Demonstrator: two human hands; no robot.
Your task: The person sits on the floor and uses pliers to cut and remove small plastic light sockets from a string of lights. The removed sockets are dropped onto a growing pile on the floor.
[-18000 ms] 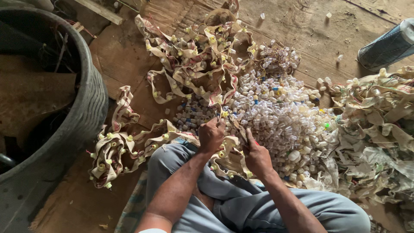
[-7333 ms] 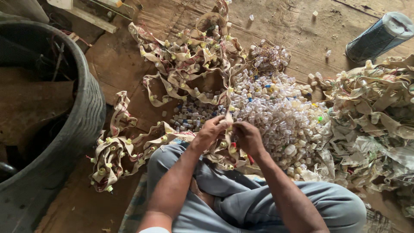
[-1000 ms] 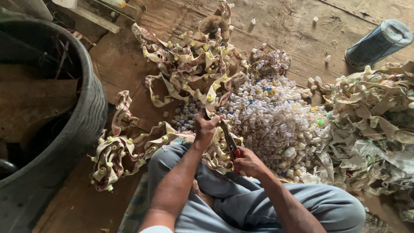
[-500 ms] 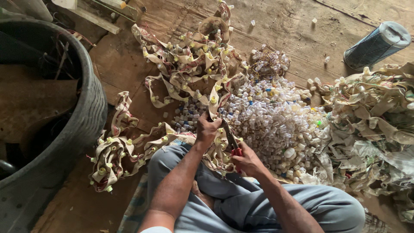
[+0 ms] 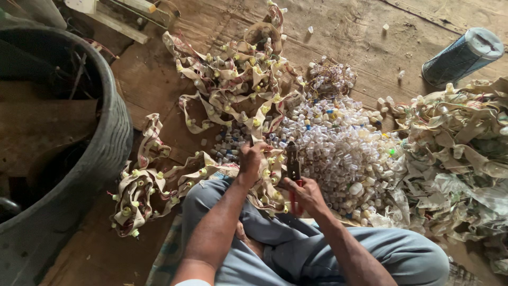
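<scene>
Right hand point(image 5: 304, 195) gripped the red-handled pliers point(image 5: 292, 168), now swung upright beside the strip rather than angled in half a second earlier. Left hand point(image 5: 252, 161) pinched the capped strip point(image 5: 267, 119) over the pile of clear caps point(image 5: 338, 151).

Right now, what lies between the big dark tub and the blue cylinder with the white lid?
In the head view, tangled beige strips studded with small caps, then a heap of clear small caps on the wooden floor.

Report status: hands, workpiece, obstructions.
Left hand grips beige strip studded with caps. Right hand holds red-handled pliers. Pile of small clear caps ahead.
</scene>
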